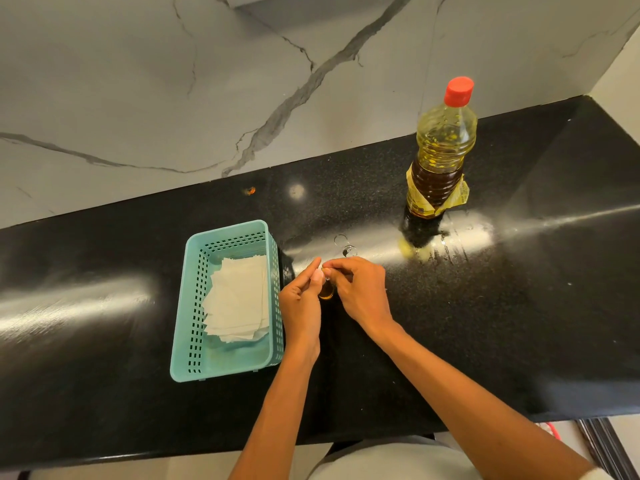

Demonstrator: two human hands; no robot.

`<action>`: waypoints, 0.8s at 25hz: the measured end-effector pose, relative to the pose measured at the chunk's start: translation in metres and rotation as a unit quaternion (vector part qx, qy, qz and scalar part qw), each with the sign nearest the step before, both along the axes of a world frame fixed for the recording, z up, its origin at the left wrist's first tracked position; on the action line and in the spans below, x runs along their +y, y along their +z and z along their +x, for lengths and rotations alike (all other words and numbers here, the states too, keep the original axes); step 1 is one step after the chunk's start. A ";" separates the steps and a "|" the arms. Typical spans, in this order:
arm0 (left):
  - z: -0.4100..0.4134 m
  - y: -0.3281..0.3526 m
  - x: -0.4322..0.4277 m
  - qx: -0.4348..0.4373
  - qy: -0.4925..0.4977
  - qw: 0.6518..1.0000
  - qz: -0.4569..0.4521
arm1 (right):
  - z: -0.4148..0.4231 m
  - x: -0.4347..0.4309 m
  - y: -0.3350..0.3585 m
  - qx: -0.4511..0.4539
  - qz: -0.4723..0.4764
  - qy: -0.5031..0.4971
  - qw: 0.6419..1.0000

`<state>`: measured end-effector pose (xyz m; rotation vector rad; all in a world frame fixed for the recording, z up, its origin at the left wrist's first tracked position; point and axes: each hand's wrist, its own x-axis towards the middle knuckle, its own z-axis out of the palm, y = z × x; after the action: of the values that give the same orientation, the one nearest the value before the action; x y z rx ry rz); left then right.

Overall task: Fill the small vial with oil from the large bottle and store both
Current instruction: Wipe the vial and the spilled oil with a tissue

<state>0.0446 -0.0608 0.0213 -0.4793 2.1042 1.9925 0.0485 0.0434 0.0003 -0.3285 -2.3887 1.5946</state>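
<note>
Small vial: the small vial stands low between the two hands, near the front middle of the black counter; amber oil shows in its lower part, so I judge the filling is done.
Left hand: the left hand closes its fingers on the side of the vial, probably to keep it steady and upright.
Right hand: the right hand pinches with thumb and forefinger at the top of the vial; it looks like closing work, but the small part under the fingertips is hidden and I cannot tell what it is.
Large bottle: the large bottle stands upright at the back right, well apart from the hands, with its red cap on; this suggests pouring is finished.
Clear small object: a small glass-like piece lies just behind the hands; too small to name.
Basket: the teal basket sits just left of the left hand, with white paper sheets inside; likely the place for storing.
Wet marks: shiny smears lie around the bottle base, maybe oil, so the bottle could be slippery.
Free room: the counter is open to the right and at far left; the front edge is near the forearms, the marble wall closes the back.
</note>
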 end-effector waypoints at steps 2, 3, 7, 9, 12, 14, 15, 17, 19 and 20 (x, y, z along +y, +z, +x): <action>0.001 -0.001 0.002 0.008 -0.002 1.000 -0.002 | -0.012 0.002 -0.001 -0.015 0.025 0.028 0.999; 0.003 -0.002 0.003 0.013 0.000 1.000 -0.004 | -0.014 0.004 -0.002 -0.025 0.028 0.039 0.999; 0.005 -0.003 0.004 0.025 0.001 1.000 -0.019 | 0.002 0.007 -0.004 -0.005 0.044 0.023 0.999; 0.003 -0.005 0.003 0.018 -0.007 1.000 -0.013 | 0.015 0.008 -0.006 0.000 0.051 0.033 0.998; 0.002 -0.001 0.001 0.014 0.016 1.000 0.000 | 0.030 0.010 -0.009 -0.059 -0.017 0.031 0.998; 0.002 0.005 0.002 0.049 0.045 0.997 -0.041 | 0.032 0.014 -0.008 -0.108 -0.176 -0.035 0.978; 0.004 0.006 0.003 0.069 0.050 0.994 -0.071 | 0.032 0.016 -0.006 -0.125 -0.257 -0.058 0.957; 0.009 0.007 0.005 0.098 0.040 0.986 -0.125 | 0.029 0.017 -0.003 -0.134 -0.345 -0.066 0.927; 0.012 0.005 0.008 0.109 0.033 0.982 -0.149 | 0.026 0.015 -0.001 -0.129 -0.327 -0.049 0.935; 0.013 0.005 0.008 0.110 0.030 0.982 -0.151 | 0.024 0.013 0.000 -0.122 -0.294 -0.044 0.947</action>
<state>0.0572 -0.0529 0.0263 -0.3893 2.5758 1.8359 0.0723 0.0562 0.0004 -0.7704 -1.9532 2.3118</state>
